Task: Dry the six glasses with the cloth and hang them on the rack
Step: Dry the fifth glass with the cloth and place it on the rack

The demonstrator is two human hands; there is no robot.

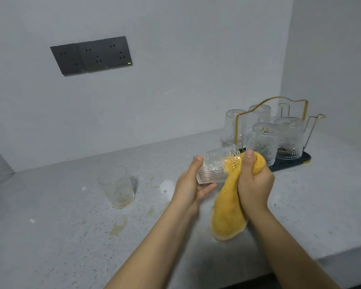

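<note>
A person wipes one glass with a yellow cloth above the counter

The left hand (189,185) grips a patterned glass (214,166) lying on its side, fingers curled round its base end, while the right hand (253,180) is closed tightly on the yellow cloth (227,213), one end pushed into the mouth of the glass and the rest hanging down. Just behind the hands, a gold wire rack (300,105) on a dark tray holds four glasses upside down. Another glass (117,186) stands upright on the grey counter (50,226), well apart to the left, and dark wall sockets (92,55) are above
</note>
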